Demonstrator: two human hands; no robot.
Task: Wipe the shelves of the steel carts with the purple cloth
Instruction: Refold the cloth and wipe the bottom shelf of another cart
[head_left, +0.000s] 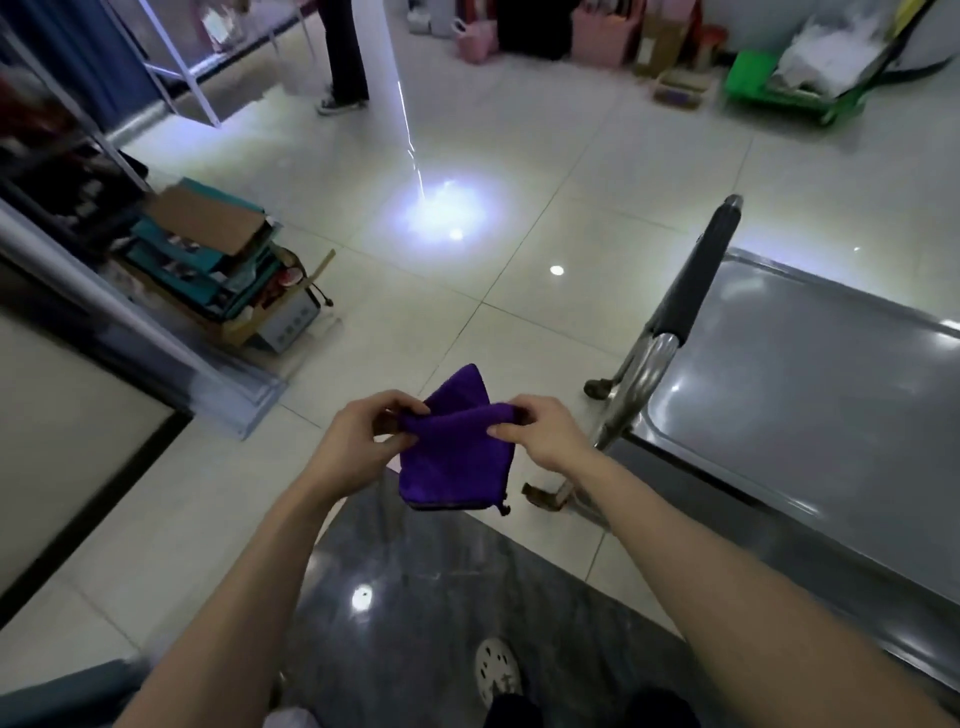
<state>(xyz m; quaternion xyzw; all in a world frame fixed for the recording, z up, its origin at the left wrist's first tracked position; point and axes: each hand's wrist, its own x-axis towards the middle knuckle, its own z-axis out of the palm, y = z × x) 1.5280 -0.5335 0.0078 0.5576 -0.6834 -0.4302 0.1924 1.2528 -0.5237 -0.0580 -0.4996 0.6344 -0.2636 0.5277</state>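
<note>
A folded purple cloth (451, 457) hangs in the air in front of me, above the tiled floor. My left hand (358, 441) pinches its upper left edge and my right hand (545, 434) pinches its upper right edge. To the right stands a steel cart; its top shelf (810, 395) is a bare shiny tray with a raised rim. The cart's black-gripped handle (691, 280) rises at the shelf's left end, close to my right hand. Both hands are left of the cart and do not touch it.
A box of cardboard and teal books (223, 270) sits on the floor at the left beside a metal rack (62, 156). A person's legs (343, 67) stand far back. Pink bags (597, 31) and a green crate (779, 88) line the far wall.
</note>
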